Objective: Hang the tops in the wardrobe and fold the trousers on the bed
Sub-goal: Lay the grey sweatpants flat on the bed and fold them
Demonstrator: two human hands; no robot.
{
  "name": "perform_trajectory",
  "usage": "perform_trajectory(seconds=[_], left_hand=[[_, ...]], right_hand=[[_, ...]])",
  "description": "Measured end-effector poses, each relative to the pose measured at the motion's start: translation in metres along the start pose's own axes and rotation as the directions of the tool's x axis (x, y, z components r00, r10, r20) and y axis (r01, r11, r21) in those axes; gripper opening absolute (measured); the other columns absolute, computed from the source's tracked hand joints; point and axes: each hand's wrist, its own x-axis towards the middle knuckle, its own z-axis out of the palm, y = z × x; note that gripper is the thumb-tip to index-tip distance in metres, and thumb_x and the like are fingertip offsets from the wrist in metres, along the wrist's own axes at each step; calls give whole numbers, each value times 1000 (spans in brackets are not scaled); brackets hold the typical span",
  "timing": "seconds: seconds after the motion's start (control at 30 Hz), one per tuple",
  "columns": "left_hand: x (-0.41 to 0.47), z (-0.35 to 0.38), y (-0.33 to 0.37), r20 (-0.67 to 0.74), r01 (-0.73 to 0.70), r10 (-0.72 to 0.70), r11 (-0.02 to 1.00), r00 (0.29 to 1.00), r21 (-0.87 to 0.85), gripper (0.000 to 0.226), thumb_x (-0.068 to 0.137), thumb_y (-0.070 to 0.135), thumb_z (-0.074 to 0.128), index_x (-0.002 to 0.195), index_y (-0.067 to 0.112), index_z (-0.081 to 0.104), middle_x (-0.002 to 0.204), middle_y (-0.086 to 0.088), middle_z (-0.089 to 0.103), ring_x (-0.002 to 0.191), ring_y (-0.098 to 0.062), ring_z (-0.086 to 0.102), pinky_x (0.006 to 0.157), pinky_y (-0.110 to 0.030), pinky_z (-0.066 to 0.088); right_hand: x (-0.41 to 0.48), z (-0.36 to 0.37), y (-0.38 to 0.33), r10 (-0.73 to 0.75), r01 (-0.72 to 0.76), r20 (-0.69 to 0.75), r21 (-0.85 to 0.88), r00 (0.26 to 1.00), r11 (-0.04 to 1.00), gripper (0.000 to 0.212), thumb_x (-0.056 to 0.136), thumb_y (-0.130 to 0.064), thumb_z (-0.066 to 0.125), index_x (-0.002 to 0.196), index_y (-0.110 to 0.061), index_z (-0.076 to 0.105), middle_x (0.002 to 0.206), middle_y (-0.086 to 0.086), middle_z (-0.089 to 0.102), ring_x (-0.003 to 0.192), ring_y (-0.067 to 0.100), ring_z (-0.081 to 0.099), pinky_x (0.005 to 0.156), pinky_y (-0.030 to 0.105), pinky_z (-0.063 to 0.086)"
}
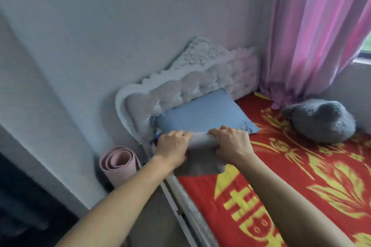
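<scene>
Left hand (173,147) and right hand (230,142), side by side, grip the folded edge of the grey fabric trousers (197,164); probably to hold the fold tight on the red-and-gold bed (301,178).

Big yellow Chinese char (239,200), prob. 囍, partly hidden, on red cover (196,188) of bed (186,206)

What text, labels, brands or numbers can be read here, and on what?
"喜" (likely; maybe half of a double-happiness sign): large yellow character on the red bedcover, partly behind the right arm and cut by the frame edge, so not fully readable.
Nothing else: no text shows on the grey garment, blue pillow, rolled pink mat or curtain.
</scene>
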Motion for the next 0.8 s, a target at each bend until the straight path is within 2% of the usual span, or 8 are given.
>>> perform_trajectory(seconds=[0.13,0.33,0.43,0.53,0.67,0.8], left_hand=[[-72,-48,-78,14,193,-195,976,981,101,50,76,17,60,123,27,48,111,0,61,105,-28,60,76,-37,49],[-194,-136,-204,-118,431,-414,870,902,241,39,79,13,56,115,25,50,105,-1,58,99,-27,59,64,-33,36],[-259,-183,-269,-260,529,-465,792,846,305,42,81,16,56,121,27,50,108,2,60,99,-24,59,66,-35,44],[-328,-229,-336,-377,616,-494,701,783,360,43,84,20,58,125,28,50,109,4,61,100,-23,60,68,-36,49],[-412,-294,-426,-468,704,-527,546,710,454,39,83,22,59,120,28,52,106,3,62,98,-24,61,65,-35,46],[-489,-353,-495,-564,786,-550,385,616,484,39,80,21,62,118,27,56,104,0,64,95,-27,63,60,-33,37]], right_hand=[[21,-23,-102,-204,205,-25,77,979,976,48,72,-34,60,120,-40,56,107,-7,64,101,22,66,67,30,38],[42,-96,-282,-456,475,-165,104,875,874,54,67,-30,60,121,-38,56,109,-4,66,102,26,66,67,31,40],[50,-142,-378,-554,589,-276,57,785,806,51,67,-30,58,117,-37,58,103,-4,66,96,27,67,67,32,43],[53,-189,-484,-610,653,-351,3,710,758,44,68,-29,56,111,-42,58,87,-8,60,82,22,64,58,30,36],[54,-249,-622,-656,735,-438,16,614,678,38,67,-33,59,103,-44,58,78,-12,59,67,18,51,52,27,30],[49,-304,-741,-695,824,-518,34,499,566,37,67,-33,62,103,-41,61,76,-11,58,69,19,55,57,30,36]])
